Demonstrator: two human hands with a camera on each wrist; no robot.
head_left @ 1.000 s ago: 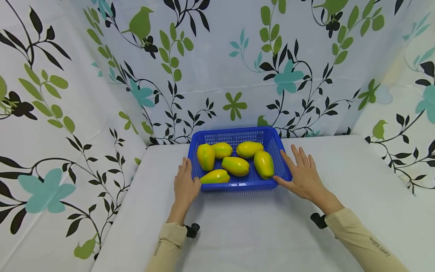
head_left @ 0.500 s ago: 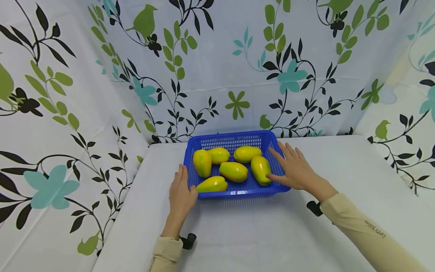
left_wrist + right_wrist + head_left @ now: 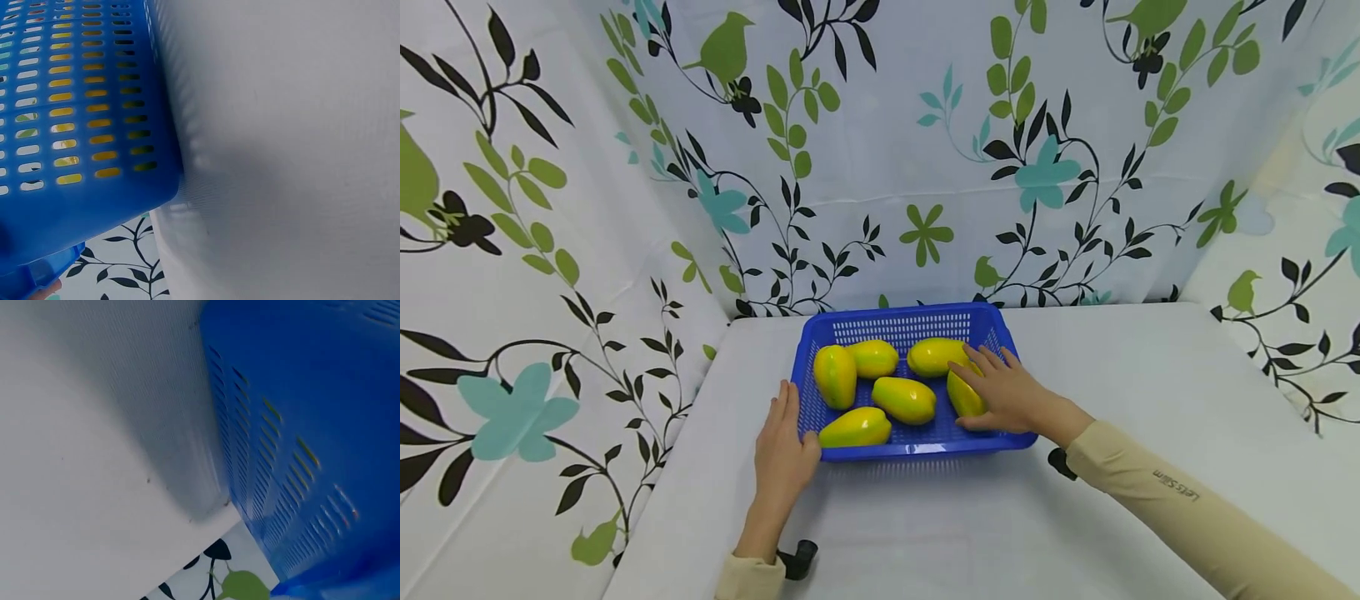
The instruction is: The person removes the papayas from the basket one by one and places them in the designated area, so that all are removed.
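A blue plastic basket with slotted walls holds several glossy yellow-green oblong fruits, faintly ridged. My left hand lies along its left wall with straight fingers outside, its thumb at the front left corner of the rim. My right hand is over the basket's right end, fingers spread and lightly bent above the rightmost fruit, partly covering it. The left wrist view shows the basket's slotted wall close up, with a fingertip at the lower left. In the right wrist view the basket wall fills the right side.
The basket stands on a white-covered table. Behind it rises a white curtain printed with leaves, flowers and birds, which also closes off both sides. Small black wrist cameras hang by both sleeves.
The basket has come nearer to me and slightly left, with the left hand staying at its left side. My right hand has moved left from the right rim to over the rightmost fruit.
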